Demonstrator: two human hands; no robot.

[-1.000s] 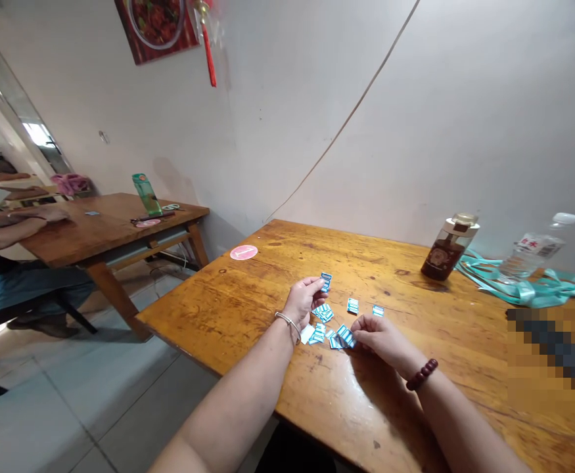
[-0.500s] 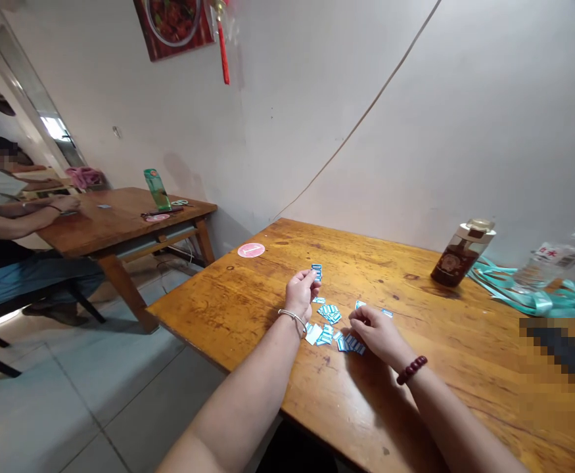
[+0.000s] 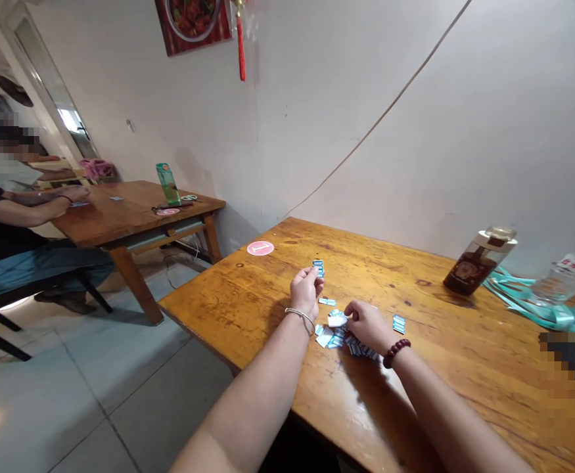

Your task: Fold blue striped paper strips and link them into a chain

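Left hand (image 3: 307,292) tightly pinching a blue card (image 3: 318,268), lifted clear of the card pile (image 3: 339,340); right hand (image 3: 368,326) half-closed on a white scrap (image 3: 337,320) beside the pile.

blue-and-white paper slips (image 3: 359,348): print too small to read, some hidden under right hand (image 3: 368,326) | clear plastic water bottle (image 3: 570,282): cut off at 3 o'clock | brown-and-dark pixelated patch (image 3: 570,361): blurred at 4 o'clock | red-bordered food poster (image 3: 193,23): cut off at 12 o'clock

Rear of the main table: one brown-filled bottle (image 3: 475,269), one plastic water bottle (image 3: 566,281), teal ribbon (image 3: 528,303). Left of these, a pink round sticker (image 3: 260,247). Adjacent wooden table (image 3: 134,217) carries a green bottle (image 3: 169,184) (seated person (image 3: 11,220) alongside).
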